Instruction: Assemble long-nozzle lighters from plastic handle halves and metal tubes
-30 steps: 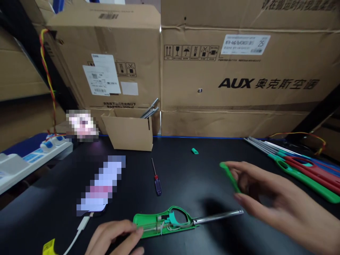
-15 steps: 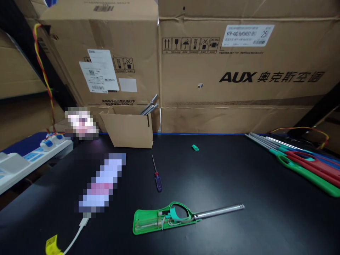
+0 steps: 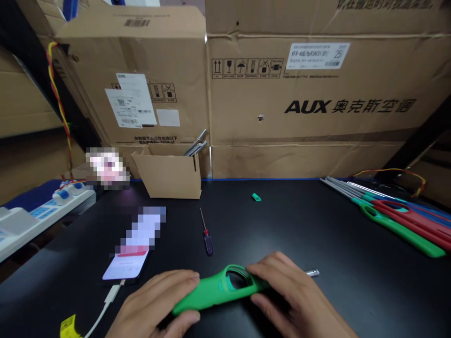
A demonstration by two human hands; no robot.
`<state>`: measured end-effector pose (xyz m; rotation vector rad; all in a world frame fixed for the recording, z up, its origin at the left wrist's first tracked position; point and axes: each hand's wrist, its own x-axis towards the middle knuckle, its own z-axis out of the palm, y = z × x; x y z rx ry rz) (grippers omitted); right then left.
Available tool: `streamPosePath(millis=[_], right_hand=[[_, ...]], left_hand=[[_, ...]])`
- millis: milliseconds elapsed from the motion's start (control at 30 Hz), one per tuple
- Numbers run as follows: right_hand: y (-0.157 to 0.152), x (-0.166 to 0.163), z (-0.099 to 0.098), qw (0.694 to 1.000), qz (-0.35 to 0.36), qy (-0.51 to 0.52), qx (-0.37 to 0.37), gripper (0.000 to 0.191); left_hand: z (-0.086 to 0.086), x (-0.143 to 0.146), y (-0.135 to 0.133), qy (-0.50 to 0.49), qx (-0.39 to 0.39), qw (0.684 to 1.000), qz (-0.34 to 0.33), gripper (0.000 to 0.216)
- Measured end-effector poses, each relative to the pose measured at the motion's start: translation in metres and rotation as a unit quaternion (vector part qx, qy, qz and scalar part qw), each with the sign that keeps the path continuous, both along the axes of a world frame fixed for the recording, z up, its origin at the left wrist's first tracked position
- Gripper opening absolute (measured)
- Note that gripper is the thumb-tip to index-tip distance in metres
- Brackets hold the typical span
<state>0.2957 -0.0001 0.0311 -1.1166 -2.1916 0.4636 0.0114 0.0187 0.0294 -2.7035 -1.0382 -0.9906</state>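
A green gas lighter (image 3: 211, 292) with a long metal tube lies at the front middle of the table, its outer green casing facing up. My left hand (image 3: 158, 298) is closed around its wide handle end, thumb below and fingers above. Around the narrow end by the trigger opening, my right hand (image 3: 291, 291) is closed, hiding most of the tube; only the metal tip (image 3: 312, 272) sticks out past it. A teal trigger shows in the opening. Just beyond the lighter rests a small screwdriver (image 3: 208, 243) with a purple handle.
Behind stands a small cardboard box (image 3: 169, 176) holding metal tubes. A little green piece (image 3: 256, 197) lies farther back. Several red, blue and green lighters (image 3: 401, 225) are piled at right. A phone (image 3: 125, 267) on a white cable and a power strip (image 3: 45, 216) are at left.
Both hands have come into view and taken hold of the lighter. Its exposed inner parts are now covered by a green casing half. The view has shifted slightly.
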Motion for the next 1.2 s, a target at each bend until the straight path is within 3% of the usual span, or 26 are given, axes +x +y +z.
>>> streamPosePath(millis=[233,367,867,1200], right_hand=[[0.008,-0.004,0.004,0.996,-0.033,-0.013,-0.086,0.022],[0.008,-0.003,0.007,0.994,-0.023,-0.032,-0.105,0.019],[0.005,0.002,-0.004,0.992,-0.015,-0.013,-0.122,0.02],[0.006,0.001,-0.013,0.993,-0.009,-0.005,-0.115,0.015]], left_hand=[[-0.007,0.003,0.009,-0.005,-0.059,0.998,0.033,0.028],[-0.009,0.003,0.009,-0.005,-0.048,0.999,0.02,0.027],[-0.013,0.002,0.011,0.03,-0.038,0.998,-0.051,0.024],[-0.012,0.001,0.008,0.066,-0.011,0.996,-0.051,0.019]])
